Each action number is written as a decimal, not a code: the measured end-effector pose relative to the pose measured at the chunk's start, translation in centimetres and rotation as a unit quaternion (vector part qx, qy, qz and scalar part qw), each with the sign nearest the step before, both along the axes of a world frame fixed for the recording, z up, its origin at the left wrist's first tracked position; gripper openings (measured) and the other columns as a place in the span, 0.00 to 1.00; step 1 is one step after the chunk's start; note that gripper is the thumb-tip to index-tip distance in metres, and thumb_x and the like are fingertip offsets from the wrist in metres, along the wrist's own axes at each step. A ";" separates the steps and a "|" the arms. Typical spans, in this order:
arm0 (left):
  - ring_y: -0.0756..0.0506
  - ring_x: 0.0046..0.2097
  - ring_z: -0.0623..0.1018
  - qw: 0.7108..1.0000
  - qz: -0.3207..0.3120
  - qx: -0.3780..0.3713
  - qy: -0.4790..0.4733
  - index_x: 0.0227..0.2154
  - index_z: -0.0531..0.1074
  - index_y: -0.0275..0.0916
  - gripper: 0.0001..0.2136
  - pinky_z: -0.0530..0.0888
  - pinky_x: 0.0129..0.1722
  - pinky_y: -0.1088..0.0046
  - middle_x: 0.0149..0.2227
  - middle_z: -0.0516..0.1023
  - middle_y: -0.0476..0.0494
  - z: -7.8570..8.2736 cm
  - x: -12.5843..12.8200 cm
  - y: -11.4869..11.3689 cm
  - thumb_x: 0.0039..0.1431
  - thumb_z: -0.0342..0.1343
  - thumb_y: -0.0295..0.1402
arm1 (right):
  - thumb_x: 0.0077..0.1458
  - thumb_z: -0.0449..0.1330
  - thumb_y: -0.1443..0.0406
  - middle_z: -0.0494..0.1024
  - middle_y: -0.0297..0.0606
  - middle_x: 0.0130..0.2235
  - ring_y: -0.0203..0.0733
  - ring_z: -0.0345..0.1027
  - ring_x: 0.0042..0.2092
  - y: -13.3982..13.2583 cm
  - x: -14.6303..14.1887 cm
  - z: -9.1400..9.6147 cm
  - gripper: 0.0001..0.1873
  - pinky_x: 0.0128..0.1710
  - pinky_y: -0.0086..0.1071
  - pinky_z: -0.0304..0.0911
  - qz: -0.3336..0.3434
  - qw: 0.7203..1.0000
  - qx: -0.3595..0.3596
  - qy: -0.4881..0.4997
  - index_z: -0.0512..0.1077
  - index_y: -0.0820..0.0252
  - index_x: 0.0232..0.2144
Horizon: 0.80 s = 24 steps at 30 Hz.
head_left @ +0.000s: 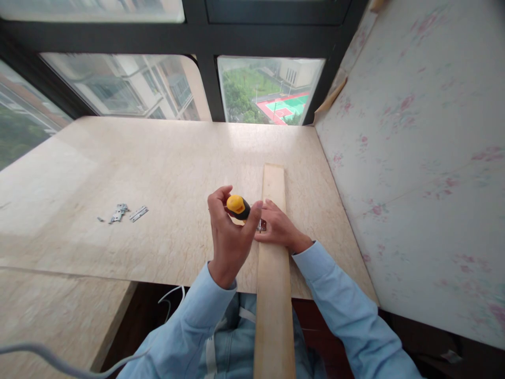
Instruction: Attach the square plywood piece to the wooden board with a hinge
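A long pale wooden plank (273, 295) lies on the marble-patterned tabletop (165, 173) and runs off its front edge toward me. My left hand (229, 237) is closed round a screwdriver with a yellow and black handle (238, 206), held upright at the plank's left edge. My right hand (279, 227) rests on the plank with its fingers pressed on a small metal piece (262, 225), right beside the screwdriver's tip. The tip itself is hidden behind my left hand.
Several small metal hinges and screws (125, 212) lie loose on the tabletop at the left. A floral-papered wall (418, 158) rises along the right side. Windows (272, 89) stand behind the table. A grey cable (55, 360) runs at bottom left.
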<state>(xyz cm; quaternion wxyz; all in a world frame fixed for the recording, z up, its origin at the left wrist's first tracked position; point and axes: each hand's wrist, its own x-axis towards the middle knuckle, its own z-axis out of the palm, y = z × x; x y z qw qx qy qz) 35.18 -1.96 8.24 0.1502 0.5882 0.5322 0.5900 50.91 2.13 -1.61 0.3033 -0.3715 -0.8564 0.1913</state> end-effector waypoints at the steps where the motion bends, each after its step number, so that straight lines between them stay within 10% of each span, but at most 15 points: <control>1: 0.46 0.45 0.73 1.000 0.013 0.006 -0.010 0.49 0.64 0.38 0.25 0.75 0.45 0.66 0.45 0.68 0.42 -0.1 0.0 0.0 0.54 0.68 0.40 | 0.49 0.68 0.58 0.78 0.47 0.46 0.52 0.70 0.51 0.0 0.0 0.0 0.23 0.64 0.56 0.49 -0.002 1.000 0.006 -0.001 0.74 0.62 0.47; 6: 0.48 0.40 0.76 0.994 -0.031 0.010 -0.108 0.47 0.62 0.40 0.29 0.78 0.39 0.71 0.42 0.70 0.45 -0.5 0.2 0.0 0.48 0.72 0.40 | 0.50 0.67 0.58 0.78 0.47 0.47 0.53 0.70 0.51 0.0 0.1 0.0 0.25 0.64 0.56 0.50 -0.001 1.000 0.021 -0.002 0.72 0.61 0.49; 14: 0.38 0.62 0.71 0.981 -0.183 0.016 -0.067 0.56 0.63 0.39 0.18 0.71 0.60 0.51 0.61 0.68 0.33 0.5 -0.3 -0.7 0.65 0.52 0.33 | 0.50 0.67 0.57 0.78 0.48 0.46 0.52 0.70 0.51 -0.1 0.1 0.3 0.21 0.65 0.56 0.48 0.000 1.000 0.003 -0.011 0.74 0.62 0.44; 24: 0.43 0.48 0.77 0.999 -0.020 0.007 -0.024 0.54 0.67 0.39 0.28 0.78 0.44 0.65 0.49 0.74 0.39 0.2 0.2 -0.4 0.53 0.69 0.39 | 0.51 0.67 0.58 0.79 0.45 0.46 0.51 0.70 0.51 0.0 0.1 -0.1 0.23 0.64 0.56 0.50 -0.001 1.000 0.012 -0.008 0.73 0.60 0.47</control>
